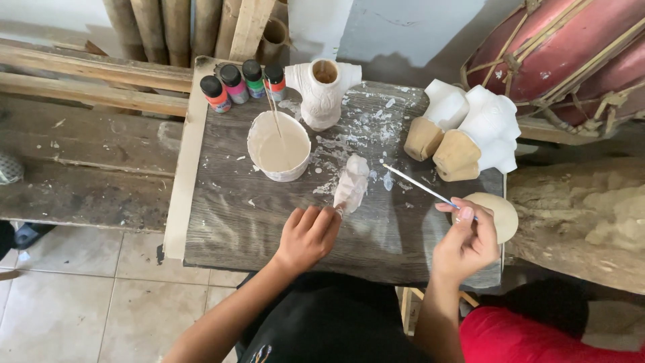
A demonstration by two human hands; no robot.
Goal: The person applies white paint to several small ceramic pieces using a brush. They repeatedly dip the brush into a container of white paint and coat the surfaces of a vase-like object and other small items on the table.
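My left hand (307, 236) rests on the grey wooden table (232, 215), its fingertips touching the lower end of a small white-coated figure (352, 183) that lies on the boards. My right hand (465, 240) holds a thin paintbrush (416, 186) whose tip points up and left toward the figure. Under this hand sits a round tan disc (500, 214) at the table's right edge. A white cup of pale paint (278, 146) with a stick in it stands behind the figure.
Several small paint bottles (242, 83) line the back left corner. A white hollow figurine (324, 91) stands at the back; two more white pieces with tan bases (470, 131) lie at the right. A red drum (561, 50) and a log (578, 215) flank the right side.
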